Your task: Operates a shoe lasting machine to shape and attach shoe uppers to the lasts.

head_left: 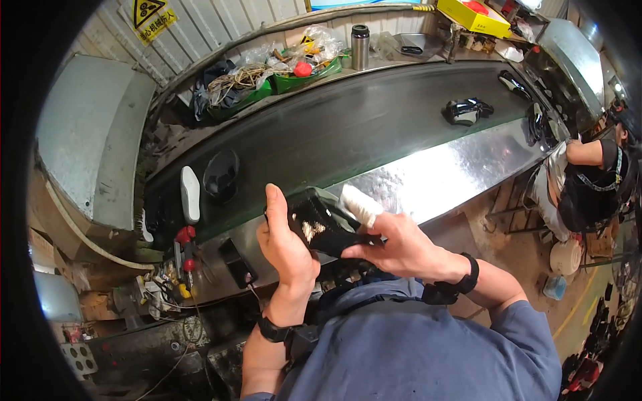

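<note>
In front of my body I hold up a glossy black shoe (321, 220), with bright reflections on its side. My left hand (289, 250) supports its left end against the palm, one digit pointing up and the other fingers partly hidden. From the right, my right hand (411, 247) grips the shoe's other end, thumb at the near edge. White cloth or wrapping (361, 205) covers a finger of that hand and lies along the shoe's upper edge. The shoe is above the near side of a shiny metal ledge (428, 174).
Beyond the ledge runs a dark belt (321, 134) carrying a white-soled item (190, 194), a dark round dish (221, 175) and black shoes (467, 111). A red hand tool (186, 247) lies at left. Green bins (301, 77) and a flask (360, 47) stand behind. Another person (592, 174) is at right.
</note>
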Available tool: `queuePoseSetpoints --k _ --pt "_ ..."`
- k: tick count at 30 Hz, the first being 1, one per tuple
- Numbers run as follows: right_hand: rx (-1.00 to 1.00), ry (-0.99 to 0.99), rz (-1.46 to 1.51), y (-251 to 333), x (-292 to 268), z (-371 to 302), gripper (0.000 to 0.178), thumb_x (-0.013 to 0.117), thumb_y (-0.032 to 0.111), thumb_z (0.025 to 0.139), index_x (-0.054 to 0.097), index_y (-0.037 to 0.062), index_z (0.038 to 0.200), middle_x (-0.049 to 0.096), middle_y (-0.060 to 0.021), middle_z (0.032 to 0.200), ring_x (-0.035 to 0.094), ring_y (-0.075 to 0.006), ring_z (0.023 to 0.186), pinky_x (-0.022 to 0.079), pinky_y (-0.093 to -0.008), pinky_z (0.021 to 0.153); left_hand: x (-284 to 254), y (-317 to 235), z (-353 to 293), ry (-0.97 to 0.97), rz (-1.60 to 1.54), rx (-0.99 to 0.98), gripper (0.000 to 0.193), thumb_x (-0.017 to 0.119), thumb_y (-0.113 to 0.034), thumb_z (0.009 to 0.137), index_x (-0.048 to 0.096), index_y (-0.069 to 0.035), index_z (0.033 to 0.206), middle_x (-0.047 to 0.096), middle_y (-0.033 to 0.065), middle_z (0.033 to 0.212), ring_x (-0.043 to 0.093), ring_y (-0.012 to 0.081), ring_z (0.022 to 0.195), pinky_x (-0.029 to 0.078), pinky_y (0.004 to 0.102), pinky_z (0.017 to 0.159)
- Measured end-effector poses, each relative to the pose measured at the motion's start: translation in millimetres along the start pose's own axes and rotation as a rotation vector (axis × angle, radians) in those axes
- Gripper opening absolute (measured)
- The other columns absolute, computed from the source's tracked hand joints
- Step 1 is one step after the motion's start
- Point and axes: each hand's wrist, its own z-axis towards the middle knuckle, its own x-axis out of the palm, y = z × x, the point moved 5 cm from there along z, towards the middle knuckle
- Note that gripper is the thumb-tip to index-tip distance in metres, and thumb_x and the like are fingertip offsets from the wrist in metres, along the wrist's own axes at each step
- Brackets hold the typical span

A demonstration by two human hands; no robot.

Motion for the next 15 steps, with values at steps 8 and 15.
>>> queuePoseSetpoints --k 8,15 --pt "0.088 -0.232 0.872 -4.5 7.0 7.2 0.066 0.066 0.015 0.099 0.031 -0.0011 0.153 0.06 -0.0033 0.119 0.055 -0.0061 0.104 0.049 -0.0254 0.083 15.2 7.7 -3.5 0.395 0.737 0.691 0.06 0.042 -0.045 0.107 0.065 -0.003 0.072 0.063 0.0001 0.067 0.054 0.0098 0.057 0.044 0.0279 0.056" --pt "-0.294 -0.385 1.376 -55.0 2.0 -9.6 0.079 0.069 0.009 0.095 0.02 -0.0005 0.157 0.04 -0.0102 0.152 0.047 -0.014 0.131 0.042 -0.0302 0.106 -24.4 1.8 39.3 0.187 0.19 0.334 0.042 0.051 -0.042 0.104 0.063 -0.007 0.083 0.059 0.0018 0.071 0.057 0.0111 0.062 0.043 0.0243 0.057"
